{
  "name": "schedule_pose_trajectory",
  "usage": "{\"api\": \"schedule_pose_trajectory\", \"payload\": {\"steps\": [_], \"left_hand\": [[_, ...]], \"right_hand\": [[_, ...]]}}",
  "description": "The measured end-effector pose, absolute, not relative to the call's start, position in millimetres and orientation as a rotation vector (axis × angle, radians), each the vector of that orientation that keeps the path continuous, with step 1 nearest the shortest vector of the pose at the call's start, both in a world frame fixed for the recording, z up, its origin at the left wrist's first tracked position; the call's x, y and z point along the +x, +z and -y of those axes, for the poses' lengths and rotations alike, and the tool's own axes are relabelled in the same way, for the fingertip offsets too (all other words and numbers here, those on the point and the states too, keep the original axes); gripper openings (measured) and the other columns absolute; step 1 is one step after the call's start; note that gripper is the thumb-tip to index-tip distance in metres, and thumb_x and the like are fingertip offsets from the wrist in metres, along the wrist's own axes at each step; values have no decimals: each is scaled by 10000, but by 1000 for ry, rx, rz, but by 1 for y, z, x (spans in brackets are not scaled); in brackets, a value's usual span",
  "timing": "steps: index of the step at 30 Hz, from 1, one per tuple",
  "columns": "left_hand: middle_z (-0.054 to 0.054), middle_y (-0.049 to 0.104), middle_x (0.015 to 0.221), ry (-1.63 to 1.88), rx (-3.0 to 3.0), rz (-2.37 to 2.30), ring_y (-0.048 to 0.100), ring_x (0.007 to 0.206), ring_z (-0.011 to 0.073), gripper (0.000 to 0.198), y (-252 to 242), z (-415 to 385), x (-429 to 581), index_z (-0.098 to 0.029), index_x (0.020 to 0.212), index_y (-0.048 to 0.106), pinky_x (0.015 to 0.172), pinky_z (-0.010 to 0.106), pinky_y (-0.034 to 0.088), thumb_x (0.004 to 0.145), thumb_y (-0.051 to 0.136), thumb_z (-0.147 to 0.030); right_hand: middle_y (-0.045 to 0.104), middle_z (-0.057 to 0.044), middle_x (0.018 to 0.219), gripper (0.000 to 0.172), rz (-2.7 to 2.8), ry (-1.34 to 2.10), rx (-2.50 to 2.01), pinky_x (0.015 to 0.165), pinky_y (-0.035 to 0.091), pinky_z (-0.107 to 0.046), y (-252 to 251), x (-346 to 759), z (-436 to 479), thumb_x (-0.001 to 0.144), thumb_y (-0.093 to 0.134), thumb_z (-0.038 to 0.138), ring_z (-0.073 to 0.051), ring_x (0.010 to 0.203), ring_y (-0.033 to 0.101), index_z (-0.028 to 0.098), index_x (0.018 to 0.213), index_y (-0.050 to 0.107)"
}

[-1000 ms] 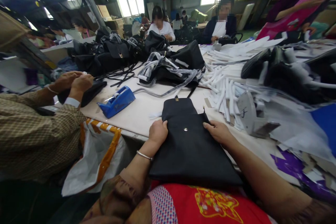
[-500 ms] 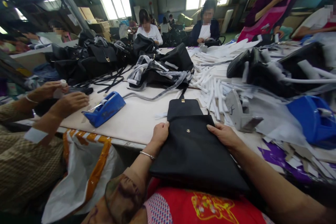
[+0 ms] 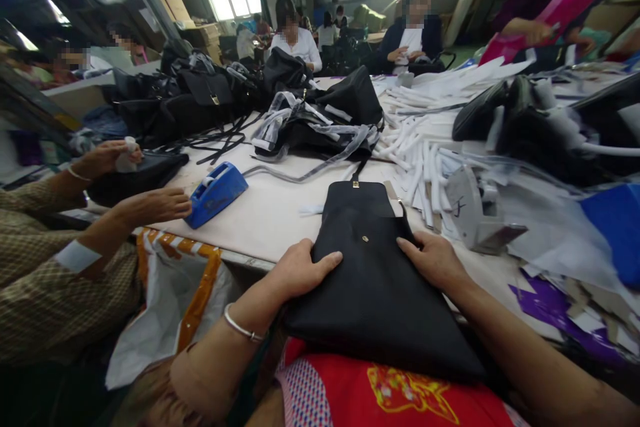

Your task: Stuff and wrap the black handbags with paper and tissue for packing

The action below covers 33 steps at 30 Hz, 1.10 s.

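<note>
A black bag (image 3: 380,300) rests across the table's front edge and my lap, its flap (image 3: 353,200) folded back toward the table. A gold clasp sits at the flap's tip, and a small round metal fitting shows on the front panel. My left hand (image 3: 305,267) grips the bag's left side, thumb on top and fingers underneath. On the right side, my right hand (image 3: 433,257) holds the edge in the same way, thumb over the panel. The fingers under the bag are hidden.
Left of me, a co-worker's hands (image 3: 155,205) are by a blue tape dispenser (image 3: 219,195). A grey tape dispenser (image 3: 475,207) stands to the right. Black bags (image 3: 320,127), white foam strips (image 3: 425,173) and plastic cover the table. A white sack (image 3: 165,287) with orange tape hangs at its front edge.
My left hand has slid nearer along the bag's side, its thumb now reaching over the panel. The co-worker's near hand has moved right to the blue dispenser. My view has shifted slightly.
</note>
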<state>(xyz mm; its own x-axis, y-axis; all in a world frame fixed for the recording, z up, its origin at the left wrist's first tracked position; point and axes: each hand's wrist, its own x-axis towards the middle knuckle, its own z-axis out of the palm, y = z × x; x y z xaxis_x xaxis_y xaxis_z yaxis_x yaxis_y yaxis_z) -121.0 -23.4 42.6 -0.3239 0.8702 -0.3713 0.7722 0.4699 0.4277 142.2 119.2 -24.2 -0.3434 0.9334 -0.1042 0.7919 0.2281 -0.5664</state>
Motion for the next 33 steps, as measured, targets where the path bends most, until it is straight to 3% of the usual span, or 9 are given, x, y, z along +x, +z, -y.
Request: {"api": "schedule_pose_trajectory", "payload": {"steps": [3, 6, 11, 15, 18, 21, 23, 27, 33], "left_hand": [[138, 710, 1011, 249, 1420, -2240, 680, 954, 286, 456, 35, 34, -113, -168, 1029, 571, 758, 321, 480, 855, 566, -590], [143, 717, 941, 172, 1418, -2338, 699, 926, 280, 284, 14, 42, -108, -153, 1036, 537, 758, 321, 482, 951, 489, -420], [140, 712, 871, -73, 1414, -2423, 713, 842, 317, 332, 3, 48, -108, -138, 1109, 522, 697, 369, 502, 987, 387, -416], [185, 667, 1106, -151, 1764, -2389, 664, 986, 335, 351, 38, 36, -100, -158, 1278, 524, 794, 438, 505, 957, 430, -263], [178, 595, 1293, -38, 2185, -2095, 523, 1249, 322, 352, 65, 14, -85, -185, 1212, 618, 1009, 470, 416, 946, 390, -155], [157, 603, 1324, 41, 2419, -1675, 417, 1365, 319, 345, 66, -12, -67, -162, 1195, 649, 1120, 457, 323, 958, 458, -324], [155, 541, 1424, 49, 2418, -1550, 373, 1402, 338, 519, 51, -23, -60, -155, 1321, 578, 1140, 497, 292, 945, 459, -494], [137, 250, 1623, 140, 2299, -1716, 204, 1471, 420, 775, 14, -22, -62, -257, 1518, 342, 1129, 681, 158, 890, 360, -711], [166, 185, 1634, 157, 2175, -1842, 143, 1471, 477, 868, 2, -15, -67, -342, 1535, 286, 1081, 759, 94, 810, 377, -809]], "right_hand": [[639, -34, 627, 427, 2257, 770, -1620, 588, 350, -288, -24, 142, -118, 848, 506, 563, -205, 648, 589, 194, 699, 661], [651, -37, 631, 412, 2237, 811, -1605, 576, 348, -283, -24, 139, -116, 850, 508, 541, -195, 627, 584, 187, 727, 679], [657, -44, 666, 386, 2265, 807, -1627, 591, 350, -285, -22, 133, -113, 860, 501, 521, -197, 651, 587, 190, 783, 683], [636, -46, 671, 366, 2327, 748, -1653, 591, 341, -287, -16, 128, -110, 863, 501, 517, -197, 648, 577, 202, 730, 630], [613, -42, 652, 369, 2387, 657, -1631, 575, 321, -286, -16, 126, -108, 873, 490, 509, -190, 625, 558, 206, 684, 581], [604, -37, 638, 371, 2417, 575, -1618, 573, 316, -288, -19, 128, -109, 876, 490, 507, -189, 616, 553, 207, 675, 573], [613, -36, 639, 377, 2399, 594, -1621, 577, 327, -288, -23, 131, -110, 875, 491, 517, -195, 626, 566, 204, 694, 597], [658, -28, 666, 414, 2285, 882, -1553, 595, 381, -283, -32, 135, -113, 876, 486, 548, -200, 656, 609, 189, 767, 660], [662, -22, 664, 449, 2248, 1021, -1519, 606, 441, -295, -38, 137, -117, 887, 464, 560, -206, 657, 616, 179, 796, 683]]}}
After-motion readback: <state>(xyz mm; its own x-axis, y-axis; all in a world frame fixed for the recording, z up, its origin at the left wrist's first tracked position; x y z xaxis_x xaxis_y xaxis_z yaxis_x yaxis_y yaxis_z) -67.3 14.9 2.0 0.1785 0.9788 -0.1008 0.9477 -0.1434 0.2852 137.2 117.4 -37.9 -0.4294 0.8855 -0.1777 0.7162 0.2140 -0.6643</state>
